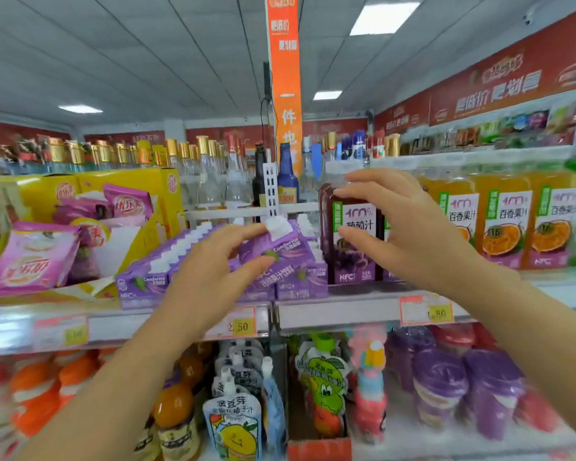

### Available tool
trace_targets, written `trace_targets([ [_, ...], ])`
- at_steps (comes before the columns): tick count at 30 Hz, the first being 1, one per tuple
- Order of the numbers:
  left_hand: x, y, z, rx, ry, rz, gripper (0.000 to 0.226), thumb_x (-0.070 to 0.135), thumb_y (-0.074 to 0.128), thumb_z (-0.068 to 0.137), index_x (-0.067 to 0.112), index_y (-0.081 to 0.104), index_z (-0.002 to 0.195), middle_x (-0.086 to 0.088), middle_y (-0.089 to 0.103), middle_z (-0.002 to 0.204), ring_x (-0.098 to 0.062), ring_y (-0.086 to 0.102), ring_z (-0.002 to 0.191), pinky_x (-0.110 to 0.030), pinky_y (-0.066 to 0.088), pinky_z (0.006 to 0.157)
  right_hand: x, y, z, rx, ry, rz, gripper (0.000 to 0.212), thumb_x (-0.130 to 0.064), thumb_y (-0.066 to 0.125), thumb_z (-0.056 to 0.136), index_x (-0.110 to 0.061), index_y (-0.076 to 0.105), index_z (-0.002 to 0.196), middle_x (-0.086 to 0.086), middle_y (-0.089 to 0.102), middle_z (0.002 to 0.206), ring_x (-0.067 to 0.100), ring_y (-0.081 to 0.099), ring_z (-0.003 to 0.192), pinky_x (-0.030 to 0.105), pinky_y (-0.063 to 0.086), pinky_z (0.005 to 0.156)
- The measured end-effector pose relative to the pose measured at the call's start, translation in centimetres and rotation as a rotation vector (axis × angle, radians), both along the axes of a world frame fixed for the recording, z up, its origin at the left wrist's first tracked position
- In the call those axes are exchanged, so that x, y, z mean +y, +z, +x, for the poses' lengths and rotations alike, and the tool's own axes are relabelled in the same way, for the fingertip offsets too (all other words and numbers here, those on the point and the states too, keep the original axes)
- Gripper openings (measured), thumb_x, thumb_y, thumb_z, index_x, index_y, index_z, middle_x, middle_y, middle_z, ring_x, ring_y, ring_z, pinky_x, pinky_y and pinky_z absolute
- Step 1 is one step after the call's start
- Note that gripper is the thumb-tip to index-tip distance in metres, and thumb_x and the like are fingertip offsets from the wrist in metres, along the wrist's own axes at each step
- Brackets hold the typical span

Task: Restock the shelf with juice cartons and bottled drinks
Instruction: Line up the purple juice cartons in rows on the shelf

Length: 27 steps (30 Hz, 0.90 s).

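- One purple juice carton (281, 242) with a white cap is tilted, cap end up, above the rows of matching cartons (167, 261) on the upper shelf (346, 311).
- The left hand (213, 271) grips this carton, with the fingers along its upper edge near the cap and the thumb pressed under its side.
- Just right of the cartons, a dark grape juice bottle (356, 264) stands upright at the shelf front.
- The right hand (406, 227) is in front of that bottle, released, with fingers spread and only slightly bent. Its index tip and thumb tip lie over the bottle's face, and I cannot tell whether they touch it.
- Further right stands a row of orange passion-fruit juice bottles (502, 224).
- Left of the cartons, a yellow display box (140, 184) holds pink sachets (37, 261).
- Two price tags (236, 324) are fixed to the shelf rail.
- On the lower shelf are spouted drink pouches (233, 417), orange bottles (173, 410) and purple-lidded cups (439, 387).
- Glass bottles with gold caps (207, 168) line up behind, beside an orange hanging banner (285, 78).
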State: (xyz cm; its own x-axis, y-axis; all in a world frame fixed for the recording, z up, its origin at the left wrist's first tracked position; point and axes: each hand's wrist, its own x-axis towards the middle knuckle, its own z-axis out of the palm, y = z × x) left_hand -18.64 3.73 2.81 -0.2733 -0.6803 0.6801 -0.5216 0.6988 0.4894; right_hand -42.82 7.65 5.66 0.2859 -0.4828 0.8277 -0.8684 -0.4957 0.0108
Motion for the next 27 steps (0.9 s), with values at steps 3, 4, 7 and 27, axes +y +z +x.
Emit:
trace_targets([
  [3, -2.7, 1.6, -1.0, 0.061, 0.072, -0.010, 0.041, 0.032, 0.064, 0.088, 0.029, 0.056, 0.129, 0.023, 0.052, 0.111, -0.001, 0.049, 0.098, -0.014, 0.036, 0.082, -2.2, 0.8, -0.3, 0.109, -0.190, -0.056, 0.050, -0.032, 0.070, 0.083, -0.017, 0.056, 0.128, 0.010, 0.049, 0.138, 0.033, 0.045, 0.127, 0.046, 0.031, 0.107],
  [4, -3.5, 2.0, -1.5, 0.057, 0.084, -0.022, 0.043, 0.032, 0.063, 0.089, 0.027, 0.055, 0.131, 0.017, 0.054, 0.114, -0.003, 0.049, 0.101, -0.019, 0.036, 0.085, -2.7, 0.9, -0.4, 0.115, -0.226, -0.056, 0.050, -0.032, 0.071, 0.082, -0.018, 0.056, 0.128, 0.011, 0.048, 0.139, 0.035, 0.047, 0.126, 0.050, 0.031, 0.108],
  [7, -6.0, 2.8, -2.9, 0.000, 0.099, -0.040, 0.044, 0.030, 0.062, 0.091, 0.022, 0.054, 0.134, 0.004, 0.057, 0.126, -0.011, 0.052, 0.107, -0.025, 0.037, 0.090, -3.8, 0.5, -0.5, 0.072, -0.238, -0.074, 0.044, -0.030, 0.070, 0.082, -0.017, 0.061, 0.123, 0.013, 0.048, 0.140, 0.033, 0.054, 0.118, 0.055, 0.027, 0.111],
  [27, -11.3, 3.9, -4.5, -0.540, -0.122, 0.404, 0.039, 0.028, 0.061, 0.093, 0.021, 0.056, 0.131, 0.006, 0.055, 0.136, -0.006, 0.051, 0.117, -0.018, 0.037, 0.096, -4.4, -0.4, -0.5, 0.019, -0.254, -0.132, 0.043, -0.035, 0.060, 0.080, -0.020, 0.064, 0.120, 0.010, 0.051, 0.140, 0.025, 0.061, 0.113, 0.049, 0.029, 0.111],
])
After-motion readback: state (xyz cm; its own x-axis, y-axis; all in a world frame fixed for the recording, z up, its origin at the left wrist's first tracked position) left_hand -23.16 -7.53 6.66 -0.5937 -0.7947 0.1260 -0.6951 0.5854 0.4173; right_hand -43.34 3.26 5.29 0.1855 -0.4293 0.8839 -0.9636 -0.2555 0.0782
